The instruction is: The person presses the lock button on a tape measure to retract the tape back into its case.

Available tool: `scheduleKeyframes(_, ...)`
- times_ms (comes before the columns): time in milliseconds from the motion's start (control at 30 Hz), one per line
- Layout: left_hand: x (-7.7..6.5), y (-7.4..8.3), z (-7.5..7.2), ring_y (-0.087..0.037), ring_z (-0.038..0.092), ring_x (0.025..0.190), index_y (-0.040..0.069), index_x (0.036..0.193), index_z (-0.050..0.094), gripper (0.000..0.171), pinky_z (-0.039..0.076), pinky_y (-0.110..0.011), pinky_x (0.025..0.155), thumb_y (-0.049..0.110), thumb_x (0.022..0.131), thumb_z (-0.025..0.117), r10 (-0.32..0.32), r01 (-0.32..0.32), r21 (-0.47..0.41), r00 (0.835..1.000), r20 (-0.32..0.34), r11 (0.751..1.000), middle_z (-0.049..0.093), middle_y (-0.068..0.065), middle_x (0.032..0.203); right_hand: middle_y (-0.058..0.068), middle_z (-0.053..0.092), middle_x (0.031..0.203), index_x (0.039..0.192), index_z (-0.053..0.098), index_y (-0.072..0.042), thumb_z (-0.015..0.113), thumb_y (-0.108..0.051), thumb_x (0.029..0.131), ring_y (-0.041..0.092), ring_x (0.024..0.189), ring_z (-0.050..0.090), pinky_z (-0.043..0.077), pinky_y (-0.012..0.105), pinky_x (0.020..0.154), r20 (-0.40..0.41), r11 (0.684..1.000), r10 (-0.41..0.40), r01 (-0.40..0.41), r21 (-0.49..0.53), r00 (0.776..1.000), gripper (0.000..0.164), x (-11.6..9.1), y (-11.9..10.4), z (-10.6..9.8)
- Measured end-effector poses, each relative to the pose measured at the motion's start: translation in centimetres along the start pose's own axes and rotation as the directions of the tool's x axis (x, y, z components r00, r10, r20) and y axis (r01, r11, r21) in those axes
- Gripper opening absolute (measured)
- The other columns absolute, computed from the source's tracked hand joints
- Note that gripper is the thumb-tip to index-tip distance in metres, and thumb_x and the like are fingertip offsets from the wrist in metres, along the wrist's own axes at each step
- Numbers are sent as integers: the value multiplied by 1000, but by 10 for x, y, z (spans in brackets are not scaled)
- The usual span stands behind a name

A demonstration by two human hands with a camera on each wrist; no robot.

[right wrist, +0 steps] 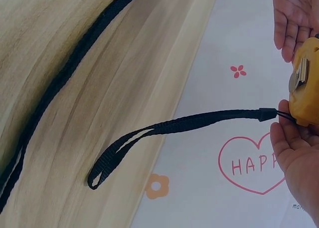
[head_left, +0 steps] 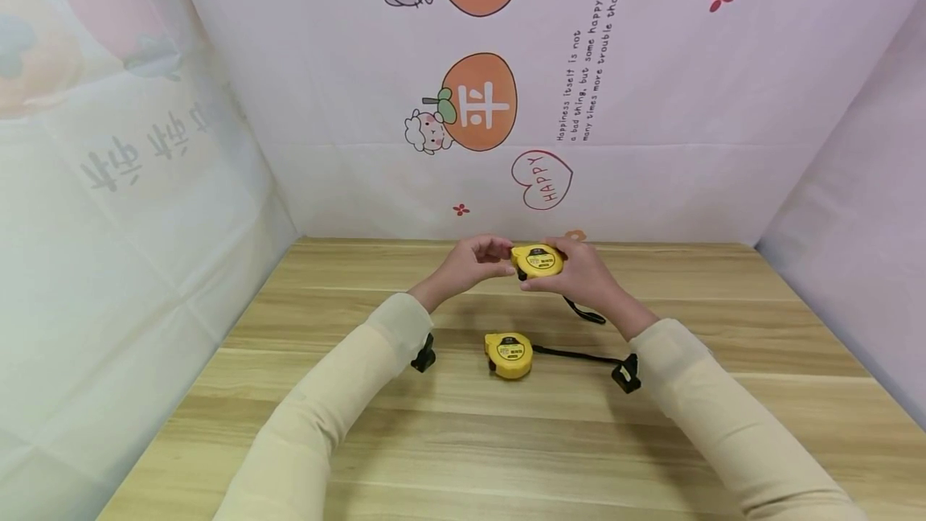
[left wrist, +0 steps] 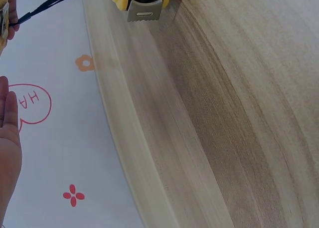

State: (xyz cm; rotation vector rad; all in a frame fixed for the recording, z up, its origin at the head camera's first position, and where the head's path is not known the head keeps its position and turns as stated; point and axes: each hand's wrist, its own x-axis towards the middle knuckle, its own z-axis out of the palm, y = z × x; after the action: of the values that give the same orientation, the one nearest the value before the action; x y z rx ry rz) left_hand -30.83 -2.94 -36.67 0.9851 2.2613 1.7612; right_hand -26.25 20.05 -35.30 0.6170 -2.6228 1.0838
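Observation:
Above the far part of the table, my right hand point(head_left: 587, 276) grips a yellow tape measure point(head_left: 538, 262) between thumb and fingers. Its black wrist strap point(right wrist: 199, 122) hangs in a loop, and a metal belt clip point(right wrist: 300, 76) shows on its back. My left hand point(head_left: 470, 261) is at the left side of this tape measure, fingers loosely bent and holding nothing; whether the fingertips touch the case cannot be told. Nearer to me, a second yellow tape measure point(head_left: 510, 358) lies on the table, its metal end hook point(left wrist: 144, 11) visible in the left wrist view.
The second tape measure's black strap point(head_left: 579, 354) stretches right across the wooden table point(head_left: 463, 441), toward the black wrist camera point(head_left: 626, 374) on my right arm. Another black wrist camera point(head_left: 424, 354) is on my left arm. White printed cloth point(head_left: 347, 183) stands behind the table and at both sides.

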Motion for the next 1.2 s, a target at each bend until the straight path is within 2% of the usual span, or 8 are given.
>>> scheduleKeyframes(133,-1,-1,0,-31,59,107,1,123,61,42,51,-30,88,10,85,77,4,-4,-5,1000,6,1000,65,-8,112,13,62,109,127,56,5,89,-45,66,22,87,58,51,35,71,-4,1000,-2,2,15,1000,85,1,1,2)
scheduleKeyframes(300,-1,-1,1,-20,60,104,3,127,59,50,49,-29,90,14,82,80,-7,7,26,1000,5,1000,64,-6,114,12,62,107,125,57,4,89,-44,66,22,85,58,51,35,70,-18,1000,-20,21,18,1000,83,2,2,4)
scheduleKeyframes(400,-1,-1,2,-18,59,104,3,128,58,53,48,-28,91,15,82,80,-20,20,41,1000,6,999,64,-6,115,11,62,106,124,58,4,89,-43,66,21,85,58,51,35,69,-23,999,-29,29,15,999,81,2,2,5)
scheduleKeyframes(633,-1,-1,3,-33,57,111,2,128,57,56,48,-28,91,15,80,82,-33,33,25,999,28,999,62,-7,115,9,62,103,122,59,2,89,-43,66,21,83,56,50,35,68,-16,999,-19,19,29,1000,78,3,3,9)
scheduleKeyframes(800,-1,-3,2,-33,57,111,3,129,58,56,47,-36,94,15,79,83,-38,37,26,999,38,999,63,-6,115,7,63,102,120,60,0,89,-47,65,20,83,57,50,35,69,-3,999,-9,9,44,1000,77,3,3,12)
scheduleKeyframes(967,-1,-6,2,-29,57,109,4,129,59,56,45,-45,97,15,79,83,-37,35,36,998,44,999,63,-6,115,7,63,103,120,61,-2,90,-41,66,20,84,58,51,34,70,18,997,-10,8,74,1000,72,2,4,15)
scheduleKeyframes(1100,-4,-7,1,-27,59,107,6,127,60,55,48,-39,94,17,78,83,-37,35,64,998,43,997,64,-4,113,6,62,104,122,60,-4,90,-35,68,20,85,58,51,35,70,40,997,4,-7,76,999,70,2,3,17)
scheduleKeyframes(1200,-5,-10,1,-22,60,104,7,126,61,54,48,-32,92,18,78,84,-40,37,84,998,38,996,64,-2,112,7,63,104,123,59,-3,90,-37,68,21,84,58,51,36,70,58,997,11,-15,70,998,72,2,4,19)
